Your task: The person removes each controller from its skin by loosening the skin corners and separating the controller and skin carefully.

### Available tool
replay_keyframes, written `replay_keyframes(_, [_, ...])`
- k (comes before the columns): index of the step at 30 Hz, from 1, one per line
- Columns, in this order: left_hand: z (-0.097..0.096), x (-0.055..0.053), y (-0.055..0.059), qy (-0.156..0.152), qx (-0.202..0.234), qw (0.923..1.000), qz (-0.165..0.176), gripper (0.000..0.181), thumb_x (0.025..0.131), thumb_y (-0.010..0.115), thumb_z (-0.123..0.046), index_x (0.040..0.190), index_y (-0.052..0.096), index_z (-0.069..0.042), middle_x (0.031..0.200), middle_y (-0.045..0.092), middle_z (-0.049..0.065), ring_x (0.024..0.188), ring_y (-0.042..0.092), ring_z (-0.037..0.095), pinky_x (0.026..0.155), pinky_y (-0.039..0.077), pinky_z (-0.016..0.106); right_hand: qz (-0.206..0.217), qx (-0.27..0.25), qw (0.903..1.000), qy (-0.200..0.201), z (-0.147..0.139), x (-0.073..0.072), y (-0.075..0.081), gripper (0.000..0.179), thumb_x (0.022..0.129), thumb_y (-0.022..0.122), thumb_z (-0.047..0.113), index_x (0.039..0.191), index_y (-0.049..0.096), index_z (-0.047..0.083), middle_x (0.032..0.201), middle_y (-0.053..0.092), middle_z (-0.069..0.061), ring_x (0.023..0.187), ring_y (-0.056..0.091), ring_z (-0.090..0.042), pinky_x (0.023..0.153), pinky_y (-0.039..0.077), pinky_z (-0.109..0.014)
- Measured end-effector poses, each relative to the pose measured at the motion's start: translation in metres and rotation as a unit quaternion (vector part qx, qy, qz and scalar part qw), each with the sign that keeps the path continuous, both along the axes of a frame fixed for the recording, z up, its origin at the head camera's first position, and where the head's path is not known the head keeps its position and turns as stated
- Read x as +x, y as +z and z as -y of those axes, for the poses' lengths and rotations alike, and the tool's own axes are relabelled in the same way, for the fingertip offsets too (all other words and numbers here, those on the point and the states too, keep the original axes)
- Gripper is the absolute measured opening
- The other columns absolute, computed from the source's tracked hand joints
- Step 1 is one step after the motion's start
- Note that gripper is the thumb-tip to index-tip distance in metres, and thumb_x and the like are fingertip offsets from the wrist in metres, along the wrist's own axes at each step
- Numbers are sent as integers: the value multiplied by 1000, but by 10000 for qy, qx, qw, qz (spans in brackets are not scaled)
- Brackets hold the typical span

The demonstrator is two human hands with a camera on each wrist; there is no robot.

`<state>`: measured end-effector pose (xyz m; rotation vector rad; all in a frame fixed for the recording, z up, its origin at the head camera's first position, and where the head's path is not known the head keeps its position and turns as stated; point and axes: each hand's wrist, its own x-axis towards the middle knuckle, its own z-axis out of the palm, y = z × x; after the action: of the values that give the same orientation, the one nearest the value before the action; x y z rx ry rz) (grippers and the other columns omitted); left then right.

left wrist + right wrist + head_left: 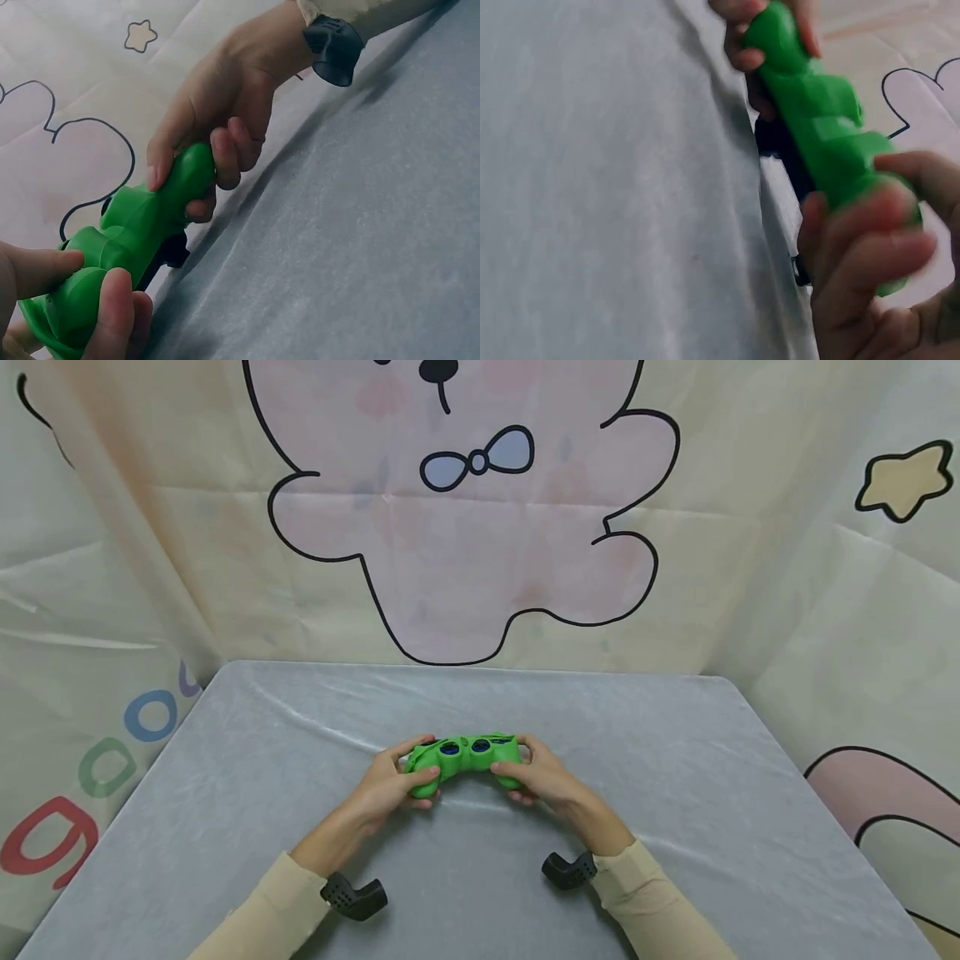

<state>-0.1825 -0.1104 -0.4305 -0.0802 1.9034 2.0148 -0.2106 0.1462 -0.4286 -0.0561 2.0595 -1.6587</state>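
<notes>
A green game controller (462,763) is held level over the middle of the table, between both hands. My left hand (384,787) grips its left handle, thumb along the near side and fingers curled behind and below. At the right handle, my right hand (549,777) holds it the same way. Dark round thumbsticks show on its face in the head view. Dark parts show along the underside of the controller (142,217) in the left wrist view. In the right wrist view the fingers of the right hand (870,270) look blurred and partly hide the near handle.
A grey velvety cloth covers the table (465,877). Behind and beside it hang pale curtains (795,568) printed with cartoon figures, a star and letters. Each wrist carries a black camera mount, one on the left (354,897) and one on the right (568,870).
</notes>
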Motion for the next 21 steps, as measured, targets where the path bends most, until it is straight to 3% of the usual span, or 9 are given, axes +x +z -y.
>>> replay_keyframes(4, [-1, 0, 1, 11, -45, 10000, -27, 65, 97, 66, -5, 156, 38, -9, 111, 67, 26, 75, 71, 18, 60, 60, 24, 73, -200, 9995, 216, -2, -3, -1, 62, 94, 70, 19, 140, 29, 7, 72, 64, 1, 47, 43, -6, 44, 36, -20])
replay_keyframes(10, [0, -2, 0, -99, -87, 9999, -22, 66, 97, 66, -7, 156, 38, -12, 115, 66, 27, 78, 71, 18, 62, 60, 25, 257, -479, 9983, 185, -5, -7, -3, 73, 93, 70, 17, 148, 24, 8, 77, 68, 0, 49, 48, -6, 45, 40, -18])
replay_keyframes(17, [0, -3, -6, -150, -112, 9997, -184, 67, 96, 66, -3, 156, 39, -16, 112, 66, 25, 81, 70, 19, 65, 61, 27, 140, -546, 9978, 351, -5, -4, -3, 63, 94, 69, 14, 148, 38, 2, 80, 67, -1, 55, 56, -8, 50, 46, -20])
replay_keyframes(21, [-1, -3, -6, -18, -127, 9996, -260, 66, 96, 65, -1, 154, 42, -21, 120, 62, 25, 84, 69, 19, 66, 61, 27, 1, -600, 9980, 215, -4, -4, -2, 65, 95, 70, 15, 151, 37, 7, 81, 67, -3, 57, 59, -10, 52, 49, -20])
